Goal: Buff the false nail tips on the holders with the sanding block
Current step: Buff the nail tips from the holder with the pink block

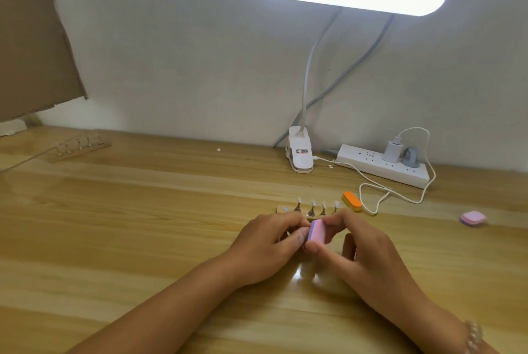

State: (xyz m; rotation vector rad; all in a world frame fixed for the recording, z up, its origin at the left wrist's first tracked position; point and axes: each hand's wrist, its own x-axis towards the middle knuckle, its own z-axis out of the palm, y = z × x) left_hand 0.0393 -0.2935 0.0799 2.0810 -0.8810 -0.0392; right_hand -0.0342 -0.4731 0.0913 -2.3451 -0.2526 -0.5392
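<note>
Right grip is closed round the sanding block: thumb under its near edge, fingertips over the far side, with the block raised a little above the table. Left grip is curled as well, its thumb and fingertips bunched tight against the block's purple end. Whatever is pinched there is hidden by the fingers, so I cannot tell what that hand holds.

The block is small and rectangular, with a pink face and a purple layer along its left side. It looks slightly blurred.

Just behind the hands lies a wooden holder strip with four pale nail tips standing upright on little stands. One round spot at the strip's left end carries no stand. An orange block sits at the strip's right end, and a second pink block lies well apart to the right.

A second holder strip rests far back on the left. Against the wall stand a clip lamp with its lit bar overhead and a white power strip.
</note>
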